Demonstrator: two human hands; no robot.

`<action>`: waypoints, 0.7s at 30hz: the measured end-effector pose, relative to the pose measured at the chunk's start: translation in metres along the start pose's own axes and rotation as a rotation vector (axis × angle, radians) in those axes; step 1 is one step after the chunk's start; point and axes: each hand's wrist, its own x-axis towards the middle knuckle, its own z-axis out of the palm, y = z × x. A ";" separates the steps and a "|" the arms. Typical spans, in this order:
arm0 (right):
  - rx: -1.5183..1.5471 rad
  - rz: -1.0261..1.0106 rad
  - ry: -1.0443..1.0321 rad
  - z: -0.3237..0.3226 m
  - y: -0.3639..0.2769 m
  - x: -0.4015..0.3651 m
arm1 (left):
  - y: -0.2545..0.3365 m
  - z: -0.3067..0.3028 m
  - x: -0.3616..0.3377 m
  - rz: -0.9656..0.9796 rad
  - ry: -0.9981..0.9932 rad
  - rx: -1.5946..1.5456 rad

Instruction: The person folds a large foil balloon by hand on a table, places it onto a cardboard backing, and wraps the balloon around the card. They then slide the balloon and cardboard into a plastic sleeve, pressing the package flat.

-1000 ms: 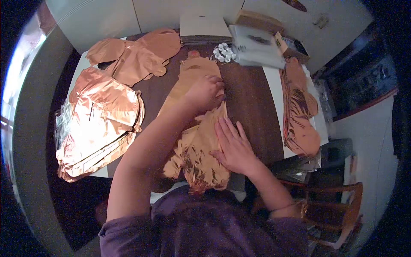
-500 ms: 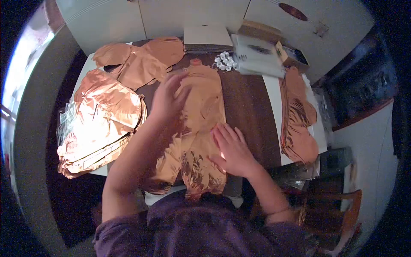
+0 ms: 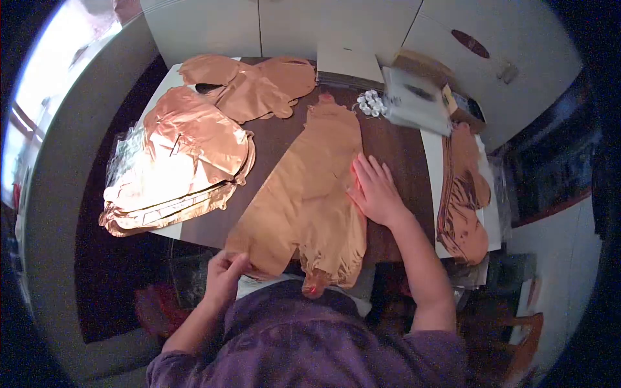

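A flat copper-coloured foil balloon (image 3: 323, 174) lies lengthwise on the dark table in front of me, its lower end spread into two parts that reach the near edge. My left hand (image 3: 226, 271) is closed in a pinch at the lower left corner of this balloon. Against its right edge rests my right hand (image 3: 378, 194), fingers stretched out and flat. Wrinkles run across the shiny lower right part, near a small reddish tab at the bottom.
More flat foil balloons are stacked at the left (image 3: 181, 155) and behind them (image 3: 259, 87). Another folded foil stack (image 3: 462, 194) lies at the right. A cluster of small white pieces (image 3: 370, 103), clear plastic bags (image 3: 414, 100) and an open box (image 3: 464, 107) stand at the back.
My left hand has come down from the balloon's upper part to its lower left corner and closed there. The crumpled lower left part now lies spread outward and smoother. My view has shifted.
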 end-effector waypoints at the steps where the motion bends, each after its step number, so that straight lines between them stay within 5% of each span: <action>1: -0.008 0.005 -0.011 -0.002 -0.001 -0.001 | 0.015 0.009 0.005 0.157 -0.051 0.150; 3: -0.023 0.006 -0.017 -0.003 -0.004 -0.002 | 0.054 0.034 0.024 0.647 -0.267 0.497; 5: -0.040 0.006 -0.010 -0.004 -0.005 -0.003 | 0.077 0.060 0.048 0.886 -0.665 0.668; 7: -0.041 -0.044 0.005 -0.005 -0.003 -0.003 | 0.075 0.074 0.067 0.669 -1.099 0.602; 10: 0.055 -0.111 0.047 -0.002 0.004 0.002 | 0.079 0.073 0.097 0.286 -0.484 0.342; 13: 0.156 -0.171 0.150 0.008 0.013 0.008 | 0.027 0.084 0.140 0.779 -0.018 1.182; 17: 0.232 -0.197 0.229 0.007 0.012 0.018 | 0.009 0.114 0.143 0.824 -0.235 1.433; 21: 0.218 -0.246 0.318 0.011 0.013 0.019 | 0.013 0.125 0.141 0.852 -0.381 1.270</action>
